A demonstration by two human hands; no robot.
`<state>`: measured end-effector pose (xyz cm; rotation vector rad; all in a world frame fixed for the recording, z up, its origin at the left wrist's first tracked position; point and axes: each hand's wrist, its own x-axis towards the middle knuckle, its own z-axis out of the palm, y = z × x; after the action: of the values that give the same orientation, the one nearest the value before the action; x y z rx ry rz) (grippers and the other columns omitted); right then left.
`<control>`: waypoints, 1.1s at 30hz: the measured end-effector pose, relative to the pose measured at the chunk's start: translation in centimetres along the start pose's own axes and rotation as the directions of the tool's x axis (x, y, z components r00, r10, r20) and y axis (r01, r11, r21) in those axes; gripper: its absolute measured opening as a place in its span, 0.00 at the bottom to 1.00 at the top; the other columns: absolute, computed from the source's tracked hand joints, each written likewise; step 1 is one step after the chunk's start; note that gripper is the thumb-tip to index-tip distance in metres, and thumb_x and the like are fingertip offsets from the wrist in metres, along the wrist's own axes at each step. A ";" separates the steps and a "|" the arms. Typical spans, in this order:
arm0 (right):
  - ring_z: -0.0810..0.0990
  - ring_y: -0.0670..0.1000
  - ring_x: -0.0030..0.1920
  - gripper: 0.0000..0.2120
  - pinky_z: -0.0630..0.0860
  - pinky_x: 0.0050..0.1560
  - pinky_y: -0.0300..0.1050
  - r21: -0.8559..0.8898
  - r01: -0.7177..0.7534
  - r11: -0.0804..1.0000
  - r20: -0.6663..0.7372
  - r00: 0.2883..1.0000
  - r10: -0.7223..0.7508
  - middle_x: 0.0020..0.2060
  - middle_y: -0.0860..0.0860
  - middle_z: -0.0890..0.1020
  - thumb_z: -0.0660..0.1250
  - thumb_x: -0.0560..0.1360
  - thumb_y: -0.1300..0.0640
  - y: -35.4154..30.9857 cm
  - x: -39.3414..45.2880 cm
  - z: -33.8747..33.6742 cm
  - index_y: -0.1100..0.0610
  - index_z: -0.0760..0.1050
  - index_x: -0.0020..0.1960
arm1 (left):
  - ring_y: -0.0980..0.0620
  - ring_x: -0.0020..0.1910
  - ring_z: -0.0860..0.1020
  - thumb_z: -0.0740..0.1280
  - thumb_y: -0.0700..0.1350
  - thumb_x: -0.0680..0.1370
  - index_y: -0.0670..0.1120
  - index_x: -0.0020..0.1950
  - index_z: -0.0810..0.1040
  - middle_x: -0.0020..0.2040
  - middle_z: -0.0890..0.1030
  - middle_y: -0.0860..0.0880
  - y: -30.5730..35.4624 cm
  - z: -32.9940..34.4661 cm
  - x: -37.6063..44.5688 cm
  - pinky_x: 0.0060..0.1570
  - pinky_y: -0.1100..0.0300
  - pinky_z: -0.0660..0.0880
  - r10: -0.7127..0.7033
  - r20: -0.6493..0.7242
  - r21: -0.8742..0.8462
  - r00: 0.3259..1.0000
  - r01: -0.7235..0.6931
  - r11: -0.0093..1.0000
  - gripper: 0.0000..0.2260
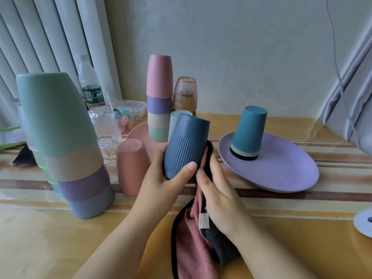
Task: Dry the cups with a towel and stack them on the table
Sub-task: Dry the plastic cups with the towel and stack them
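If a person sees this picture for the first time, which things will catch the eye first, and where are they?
At the centre, the left hand grips a ribbed blue cup upside down, while the right hand holds a pink and black towel against it. Near the left edge towers a leaning stack of upturned cups with a green one on top. To the right, a shorter teal-topped stack stands on a purple plate.

The table (281, 228) wears a yellow cloth with brown stripes under clear plastic. On it stand a stack of upturned cups (66, 141) at the left, a pink cup (131, 166) beside it, a pink plate (141, 135), a purple plate (281, 170), upturned glasses (104, 121), a water bottle (89, 83) and a clear box (132, 107).
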<state>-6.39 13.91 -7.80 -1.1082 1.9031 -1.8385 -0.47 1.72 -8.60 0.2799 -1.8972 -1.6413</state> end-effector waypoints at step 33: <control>0.63 0.30 0.67 0.21 0.58 0.73 0.39 0.082 -0.067 0.994 -0.114 0.991 0.076 0.68 0.32 0.68 0.57 0.78 0.53 0.3 0.7 -1.4 0.40 0.65 0.69 | 0.46 0.54 0.82 0.63 0.69 0.72 0.54 0.58 0.80 0.54 0.84 0.51 -0.6 0.5 0.2 0.60 0.46 0.75 -0.222 0.019 -0.141 0.975 0.222 0.965 0.24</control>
<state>-7.90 14.40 -7.67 -0.9142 1.8891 -1.9595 -1.01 1.90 -9.19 0.4447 -1.7918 -1.9155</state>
